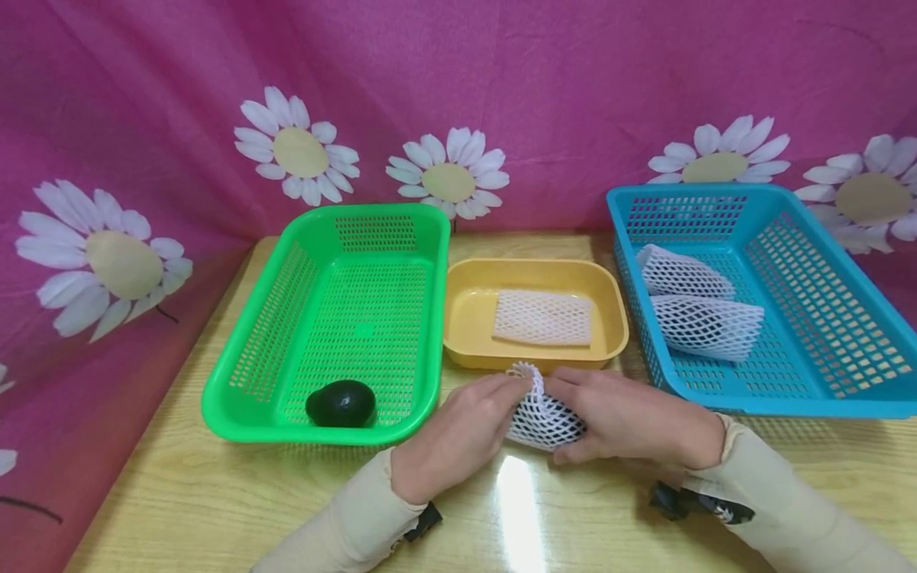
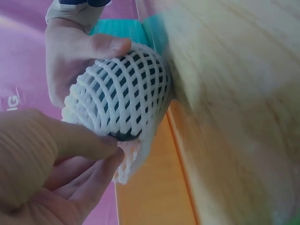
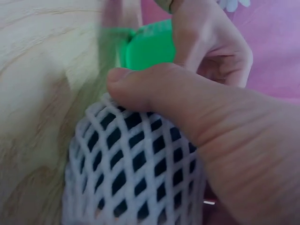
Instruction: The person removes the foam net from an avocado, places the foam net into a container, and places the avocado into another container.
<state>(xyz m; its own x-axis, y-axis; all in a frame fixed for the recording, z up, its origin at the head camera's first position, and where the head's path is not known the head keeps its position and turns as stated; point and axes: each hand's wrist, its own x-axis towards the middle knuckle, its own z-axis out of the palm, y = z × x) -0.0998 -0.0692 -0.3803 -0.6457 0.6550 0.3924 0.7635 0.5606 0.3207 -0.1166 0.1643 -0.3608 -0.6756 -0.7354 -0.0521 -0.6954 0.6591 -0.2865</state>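
Note:
A dark avocado in a white foam net sleeve (image 1: 546, 422) is held between both hands just in front of the yellow tray. My left hand (image 1: 466, 422) pinches the sleeve's loose end at the left. In the left wrist view, thumb and fingertips (image 2: 105, 147) meet at the net's edge, where a bit of dark skin shows at the opening. My right hand (image 1: 623, 414) grips the covered avocado from the right, its thumb (image 3: 136, 86) lying across the net in the right wrist view. Another avocado (image 1: 342, 403), bare, lies in the green basket's near end.
The green basket (image 1: 247, 342) stands left, and the blue basket (image 1: 809, 406) stands right with two net-covered items (image 1: 705, 326) inside. Between them, the yellow tray (image 1: 469, 356) holds a flat foam net sleeve (image 1: 543, 318). A pink flowered cloth (image 1: 559, 103) hangs behind the wooden table (image 1: 573, 525).

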